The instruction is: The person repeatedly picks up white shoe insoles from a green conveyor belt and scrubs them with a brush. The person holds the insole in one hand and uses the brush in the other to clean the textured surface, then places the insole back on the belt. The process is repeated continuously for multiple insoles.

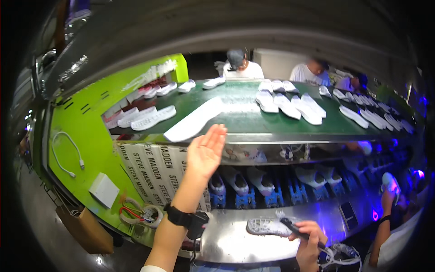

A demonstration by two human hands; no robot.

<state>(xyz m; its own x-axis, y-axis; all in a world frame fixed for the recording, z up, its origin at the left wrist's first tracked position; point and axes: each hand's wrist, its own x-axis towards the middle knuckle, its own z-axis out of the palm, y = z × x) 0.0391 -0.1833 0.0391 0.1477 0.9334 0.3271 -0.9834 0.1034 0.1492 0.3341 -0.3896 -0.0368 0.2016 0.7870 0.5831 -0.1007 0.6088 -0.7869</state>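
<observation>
My left hand [207, 152] reaches forward over the belt's near edge, palm turned up and fingers stretched out, holding nothing. Just beyond its fingertips a large white shoe sole [192, 122] lies slanted on the green conveyor belt [244, 122]; whether they touch I cannot tell. My right hand [310, 240] is closed around the black handle of what looks like a brush [297, 229], low at the steel worktop. The brush's pale, bristle-like tip is at a white sole [267, 226] with a patterned, hollowed face, lying on the worktop.
More white soles [287, 106] lie along the belt. Under it, shoe uppers [260, 181] sit on blue supports. A phone-like dark slab [348, 215] lies on the worktop. On the green side panel are tape rolls [152, 215], a white box [104, 190] and a cable [68, 145]. Co-workers sit across and to the right.
</observation>
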